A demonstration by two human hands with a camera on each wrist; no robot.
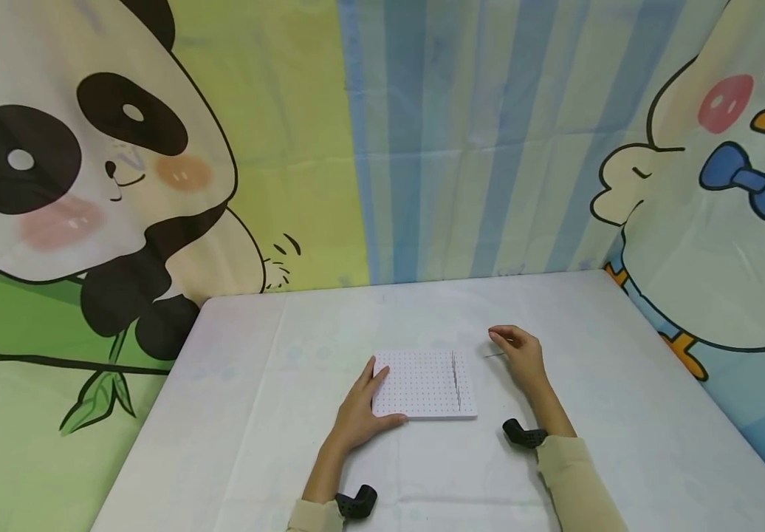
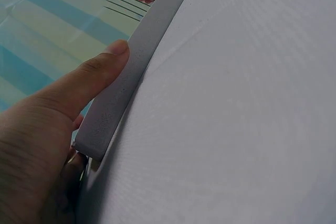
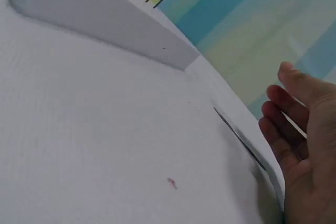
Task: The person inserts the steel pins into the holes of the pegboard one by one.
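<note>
A white pegboard (image 1: 416, 380) with rows of small holes lies on the table. Several thin dark pins (image 1: 455, 380) stand in a line near its right side. My left hand (image 1: 362, 406) grips the board's left end, thumb along the front edge (image 2: 105, 98) and fingers at the left side. To the right of the board is my right hand (image 1: 520, 355), raised over the table with loosely bent fingers; I see nothing between them. Close below that hand lies a loose thin pin (image 3: 239, 137), apart from the board.
The white-covered table (image 1: 289, 465) reaches back to a curtain with a panda (image 1: 123, 148) and a duck (image 1: 721, 244). A small reddish speck (image 3: 172, 183) is on the cloth. Black wrist cameras (image 1: 523, 434) sit on both wrists.
</note>
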